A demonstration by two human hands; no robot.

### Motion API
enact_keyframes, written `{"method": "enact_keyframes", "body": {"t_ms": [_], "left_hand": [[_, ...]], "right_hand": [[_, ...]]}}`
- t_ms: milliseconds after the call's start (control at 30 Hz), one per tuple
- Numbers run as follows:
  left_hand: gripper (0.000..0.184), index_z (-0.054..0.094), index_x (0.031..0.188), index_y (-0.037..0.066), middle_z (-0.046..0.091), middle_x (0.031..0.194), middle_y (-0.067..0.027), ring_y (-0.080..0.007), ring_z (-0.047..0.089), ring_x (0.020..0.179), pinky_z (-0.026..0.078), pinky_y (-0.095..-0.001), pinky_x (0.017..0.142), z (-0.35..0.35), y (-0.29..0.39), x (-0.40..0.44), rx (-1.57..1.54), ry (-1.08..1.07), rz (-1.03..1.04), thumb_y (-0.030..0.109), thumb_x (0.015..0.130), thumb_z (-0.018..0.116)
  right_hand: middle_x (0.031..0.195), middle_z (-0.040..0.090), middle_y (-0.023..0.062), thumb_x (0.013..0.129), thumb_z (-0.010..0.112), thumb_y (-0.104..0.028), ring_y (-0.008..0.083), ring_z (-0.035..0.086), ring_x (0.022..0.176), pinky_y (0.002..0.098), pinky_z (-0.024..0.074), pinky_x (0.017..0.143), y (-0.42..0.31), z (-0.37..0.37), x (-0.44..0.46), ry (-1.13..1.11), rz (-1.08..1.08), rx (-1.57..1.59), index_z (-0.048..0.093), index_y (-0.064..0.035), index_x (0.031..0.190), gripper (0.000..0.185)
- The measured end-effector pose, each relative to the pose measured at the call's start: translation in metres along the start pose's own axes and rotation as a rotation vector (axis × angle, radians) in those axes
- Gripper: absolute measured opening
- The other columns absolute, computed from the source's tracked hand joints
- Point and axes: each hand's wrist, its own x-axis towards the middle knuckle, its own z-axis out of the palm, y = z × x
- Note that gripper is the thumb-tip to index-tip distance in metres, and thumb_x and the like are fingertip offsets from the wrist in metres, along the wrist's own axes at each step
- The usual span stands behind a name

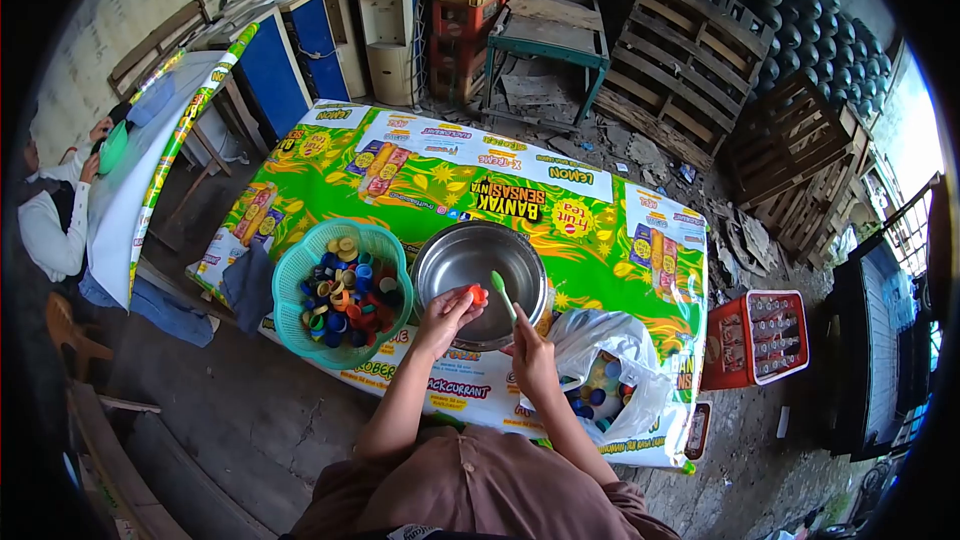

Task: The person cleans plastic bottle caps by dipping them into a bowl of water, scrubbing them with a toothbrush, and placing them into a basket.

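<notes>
Over the near part of a round metal basin (pixel 455 250), my left hand (pixel 447 322) pinches a small orange-red bottle cap (pixel 478 295). My right hand (pixel 534 355) grips the handle of a green-headed brush (pixel 501 286), its head close to the cap but apart from it. Left of the basin stands a turquoise plastic basket (pixel 290 325) with many coloured bottle caps (pixel 345 300) inside. To the right lies an open clear plastic bag (pixel 640 380), also holding caps (pixel 600 395).
A bright printed sheet covers the table (pixel 590 230). At the left, another person (pixel 60 210) holds a green bowl (pixel 113 148) at a second table. A red bottle crate (pixel 755 340) stands on the floor at right. Wooden pallets (pixel 680 60) lean at the back.
</notes>
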Motion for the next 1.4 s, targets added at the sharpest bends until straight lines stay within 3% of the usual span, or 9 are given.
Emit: {"method": "enact_keyframes", "body": {"t_ms": [333, 433, 533, 600, 667, 967, 1067, 1200, 1400], "left_hand": [[0.028, 0.053, 0.104, 0.0, 0.059, 0.097, -0.0088, -0.0121, 0.058, 0.083, 0.048, -0.0251, 0.079, 0.004, -0.01, 0.004, -0.044, 0.001, -0.008, 0.024, 0.09, 0.046], [0.03, 0.053, 0.103, 0.0, 0.059, 0.096, -0.0087, -0.0121, 0.058, 0.082, 0.048, -0.0253, 0.078, 0.004, -0.017, 0.006, -0.033, 0.01, -0.014, 0.026, 0.091, 0.043], [0.034, 0.053, 0.103, 0.001, 0.059, 0.094, -0.0083, -0.0122, 0.058, 0.081, 0.048, -0.0259, 0.077, 0.009, -0.019, 0.006, -0.033, 0.046, -0.006, 0.029, 0.093, 0.039], [0.035, 0.053, 0.103, 0.001, 0.059, 0.091, -0.0077, -0.0121, 0.058, 0.08, 0.049, -0.0263, 0.076, 0.012, -0.019, 0.008, -0.007, 0.091, 0.005, 0.03, 0.093, 0.037], [0.037, 0.053, 0.102, 0.001, 0.058, 0.087, -0.0067, -0.0119, 0.057, 0.076, 0.049, -0.0273, 0.075, 0.013, -0.019, 0.009, -0.006, 0.094, -0.023, 0.032, 0.094, 0.034], [0.034, 0.053, 0.096, 0.003, 0.057, 0.083, -0.0056, -0.0114, 0.056, 0.072, 0.049, -0.0291, 0.074, 0.008, -0.027, 0.013, -0.114, 0.031, -0.001, 0.032, 0.093, 0.035], [0.033, 0.053, 0.096, 0.004, 0.057, 0.082, -0.0053, -0.011, 0.055, 0.072, 0.049, -0.0299, 0.074, 0.011, -0.023, 0.012, -0.096, -0.003, 0.014, 0.032, 0.093, 0.036], [0.034, 0.052, 0.096, 0.004, 0.056, 0.08, -0.0047, -0.0105, 0.054, 0.071, 0.049, -0.0295, 0.073, 0.011, -0.022, 0.01, -0.17, 0.03, -0.004, 0.033, 0.093, 0.035], [0.028, 0.05, 0.103, 0.002, 0.055, 0.091, -0.0068, -0.012, 0.055, 0.081, 0.049, -0.0293, 0.074, 0.006, -0.007, -0.002, 0.157, 0.092, 0.069, 0.025, 0.093, 0.039]], "right_hand": [[0.067, 0.056, 0.0217, 0.084, 0.045, -0.001, 0.0316, 0.059, 0.06, 0.0357, 0.0462, 0.061, 0.001, 0.004, -0.007, -0.069, -0.196, -0.129, 0.042, -0.0043, 0.124, 0.04], [0.068, 0.056, 0.0227, 0.084, 0.045, -0.002, 0.0352, 0.058, 0.061, 0.038, 0.0459, 0.063, 0.002, 0.0, -0.002, -0.031, 0.055, -0.014, 0.042, -0.0049, 0.124, 0.04], [0.066, 0.055, 0.0194, 0.086, 0.043, -0.002, 0.0258, 0.064, 0.066, 0.0344, 0.0483, 0.057, 0.006, 0.005, -0.007, -0.116, -0.15, -0.233, 0.042, -0.0034, 0.124, 0.038], [0.067, 0.057, 0.0203, 0.086, 0.043, -0.002, 0.0263, 0.063, 0.065, 0.0341, 0.0481, 0.058, 0.007, 0.003, -0.003, -0.114, -0.103, -0.224, 0.041, -0.0048, 0.125, 0.039], [0.066, 0.054, 0.0263, 0.085, 0.046, -0.006, 0.039, 0.055, 0.061, 0.0407, 0.0442, 0.06, -0.001, 0.003, -0.002, 0.007, -0.069, -0.09, 0.045, -0.0077, 0.122, 0.037], [0.066, 0.054, 0.0216, 0.084, 0.045, -0.003, 0.0337, 0.059, 0.063, 0.0397, 0.0453, 0.057, 0.005, 0.002, -0.01, -0.054, -0.209, -0.225, 0.043, -0.0078, 0.124, 0.04], [0.073, 0.058, 0.02, 0.083, 0.044, 0.001, 0.0283, 0.062, 0.062, 0.0358, 0.0494, 0.059, -0.002, -0.001, -0.006, -0.026, -0.075, -0.197, 0.042, -0.0036, 0.124, 0.041], [0.068, 0.055, 0.0225, 0.084, 0.046, -0.006, 0.0374, 0.056, 0.063, 0.0416, 0.0448, 0.058, -0.003, 0.004, -0.011, -0.047, -0.167, -0.263, 0.044, -0.0075, 0.123, 0.038], [0.069, 0.057, 0.0155, 0.085, 0.043, 0.0, 0.0236, 0.064, 0.061, 0.0319, 0.0493, 0.052, -0.011, -0.012, 0.001, -0.015, -0.062, -0.236, 0.041, -0.0006, 0.123, 0.038]]}}
